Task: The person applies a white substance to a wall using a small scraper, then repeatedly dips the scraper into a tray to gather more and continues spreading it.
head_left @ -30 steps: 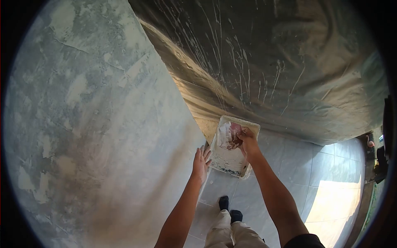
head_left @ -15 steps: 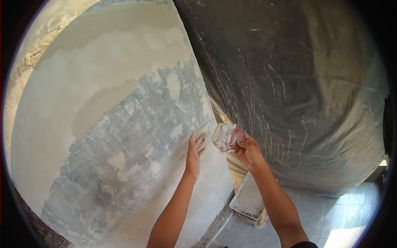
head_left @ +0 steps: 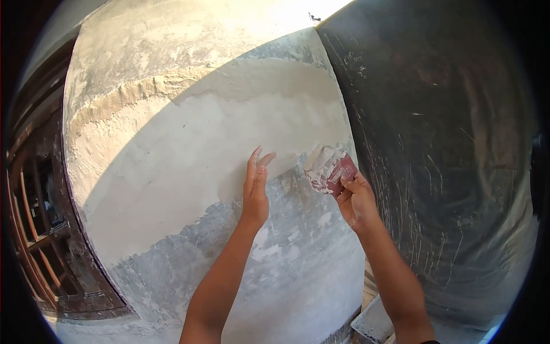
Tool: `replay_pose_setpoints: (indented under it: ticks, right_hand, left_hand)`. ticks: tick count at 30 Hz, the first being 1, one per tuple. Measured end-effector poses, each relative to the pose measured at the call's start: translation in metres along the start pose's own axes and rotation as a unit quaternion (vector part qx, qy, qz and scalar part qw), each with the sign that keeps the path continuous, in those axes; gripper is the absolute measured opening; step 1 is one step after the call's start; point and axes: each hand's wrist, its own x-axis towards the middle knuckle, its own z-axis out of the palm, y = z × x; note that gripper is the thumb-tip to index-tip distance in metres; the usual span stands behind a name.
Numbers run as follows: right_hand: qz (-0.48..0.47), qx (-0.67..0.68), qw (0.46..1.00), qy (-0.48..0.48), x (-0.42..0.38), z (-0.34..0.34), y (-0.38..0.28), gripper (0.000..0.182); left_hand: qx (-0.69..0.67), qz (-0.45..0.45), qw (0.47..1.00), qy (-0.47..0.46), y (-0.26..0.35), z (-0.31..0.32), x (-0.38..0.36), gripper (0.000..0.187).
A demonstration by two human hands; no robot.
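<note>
Pinched between the thumb and fingers of my right hand [head_left: 359, 202] is a red putty scraper [head_left: 344, 174], its blade face thickly coated with wet white putty [head_left: 322, 163]. It is held up in front of the wall's right edge. My left hand [head_left: 256, 192] is raised with fingers apart and nothing in it, close to the wall [head_left: 286, 241]. Smooth pale putty [head_left: 189, 149] covers the wall's middle band. Below that band the surface is patchy blue-grey.
A dark sheet [head_left: 435, 143] spattered with white hangs along the right side. At lower right, a putty-smeared tray [head_left: 373, 321] sits partly behind my right forearm. A dark wooden window frame [head_left: 86, 275] borders the wall on the left. Sunlight falls across the upper wall.
My view has tilted up, bringing the sunlit upper wall and window frame into sight. Both hands appear higher against the wall, and the scraper stays in my right hand.
</note>
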Motion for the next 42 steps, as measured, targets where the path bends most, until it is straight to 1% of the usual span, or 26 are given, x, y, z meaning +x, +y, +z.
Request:
replay_pose_setpoints:
  ticks: [1, 3, 6, 10, 12, 13, 15, 16, 18, 20, 22, 23, 24, 25, 26, 27, 28, 30, 32, 33, 34, 37, 38, 40, 41, 42]
  right_hand:
    - [-0.004, 0.007, 1.0, -0.014, 0.004, 0.013, 0.007, 0.035]
    - [-0.006, 0.017, 1.0, -0.022, 0.008, 0.046, 0.019, 0.036]
    - [-0.003, 0.025, 1.0, -0.018, 0.01, 0.098, 0.036, 0.036]
    - [-0.004, 0.052, 0.997, -0.064, 0.018, 0.161, 0.066, 0.035]
    - [-0.002, 0.06, 0.995, -0.08, 0.017, 0.196, 0.078, 0.033]
    - [-0.008, 0.052, 0.994, -0.093, 0.015, 0.212, 0.085, 0.032]
    - [-0.016, 0.052, 0.992, -0.112, 0.017, 0.243, 0.094, 0.03]
    - [-0.017, 0.055, 0.991, -0.118, 0.013, 0.258, 0.1, 0.03]
    - [-0.049, -0.01, 0.989, -0.142, 0.006, 0.288, 0.112, 0.03]
    - [-0.061, -0.034, 0.985, -0.157, 0.002, 0.313, 0.132, 0.032]
    - [-0.152, -0.088, 0.971, -0.161, -0.001, 0.343, 0.142, 0.036]
    - [-0.152, -0.084, 0.971, -0.165, -0.005, 0.355, 0.148, 0.036]
    - [-0.236, -0.163, 0.942, -0.174, -0.01, 0.367, 0.152, 0.037]
    - [-0.317, -0.239, 0.9, -0.179, -0.015, 0.378, 0.156, 0.038]
    - [-0.318, -0.236, 0.9, -0.182, -0.02, 0.388, 0.16, 0.038]
    - [-0.349, -0.268, 0.874, -0.204, -0.025, 0.397, 0.163, 0.038]
    - [-0.377, -0.299, 0.847, -0.225, -0.028, 0.406, 0.167, 0.038]
    - [-0.369, -0.294, 0.846, -0.249, -0.022, 0.42, 0.185, 0.043]
    - [-0.533, -0.297, 0.753, -0.245, -0.015, 0.432, 0.203, 0.05]
    - [-0.564, -0.336, 0.714, -0.242, -0.013, 0.433, 0.208, 0.056]
    - [-0.564, -0.336, 0.714, -0.243, -0.013, 0.436, 0.214, 0.056]
    - [-0.597, -0.403, 0.659, -0.216, -0.006, 0.439, 0.235, 0.054]
    - [-0.597, -0.404, 0.659, -0.215, -0.007, 0.44, 0.239, 0.054]
    - [-0.596, -0.481, 0.606, -0.213, -0.009, 0.442, 0.246, 0.05]
    - [-0.605, -0.523, 0.567, -0.198, -0.011, 0.441, 0.247, 0.047]
    - [-0.604, -0.523, 0.568, -0.197, -0.014, 0.44, 0.247, 0.047]
  left_hand:
    - [0.01, 0.006, 1.0, 0.008, 0.007, -0.015, 0.004, 0.059]
    - [0.073, 0.064, 0.995, 0.004, 0.027, -0.046, 0.01, 0.048]
    - [0.119, 0.1, 0.988, 0.02, 0.057, -0.088, 0.017, 0.045]
    - [0.186, 0.126, 0.974, 0.028, 0.096, -0.147, 0.018, 0.044]
    - [0.272, 0.138, 0.952, 0.032, 0.109, -0.183, 0.022, 0.042]
    - [0.278, 0.14, 0.95, 0.036, 0.114, -0.202, 0.022, 0.042]
    - [0.402, 0.204, 0.892, 0.042, 0.129, -0.238, 0.029, 0.041]
    - [0.481, 0.228, 0.845, 0.057, 0.134, -0.261, 0.029, 0.041]
    - [0.582, 0.275, 0.76, 0.088, 0.15, -0.298, 0.023, 0.043]
    - [0.615, 0.299, 0.718, 0.127, 0.158, -0.335, 0.016, 0.047]
    - [0.646, 0.274, 0.688, 0.185, 0.169, -0.358, 0.01, 0.05]
    - [0.652, 0.261, 0.684, 0.199, 0.169, -0.369, 0.006, 0.053]
    - [0.654, 0.263, 0.68, 0.202, 0.167, -0.376, 0.004, 0.053]
    - [0.628, 0.259, 0.698, 0.228, 0.161, -0.378, 0.005, 0.055]
    - [0.6, 0.255, 0.716, 0.251, 0.157, -0.378, 0.004, 0.056]
    - [0.596, 0.239, 0.728, 0.239, 0.156, -0.377, 0.001, 0.059]
    - [0.573, 0.26, 0.741, 0.234, 0.157, -0.379, 0.001, 0.06]
    - [0.503, 0.322, 0.766, 0.239, 0.152, -0.387, 0.002, 0.059]
    - [0.473, 0.33, 0.776, 0.255, 0.151, -0.391, 0.001, 0.059]
    - [0.441, 0.337, 0.786, 0.271, 0.15, -0.392, 0.0, 0.058]
    - [0.442, 0.337, 0.786, 0.272, 0.149, -0.393, -0.001, 0.058]
    - [0.422, 0.328, 0.795, 0.287, 0.148, -0.393, -0.001, 0.056]
    - [0.421, 0.328, 0.796, 0.286, 0.148, -0.393, -0.001, 0.056]
    - [0.408, 0.323, 0.807, 0.281, 0.148, -0.394, -0.002, 0.055]
    - [0.408, 0.322, 0.807, 0.28, 0.148, -0.394, -0.001, 0.055]
    - [0.397, 0.323, 0.811, 0.284, 0.149, -0.393, -0.001, 0.053]
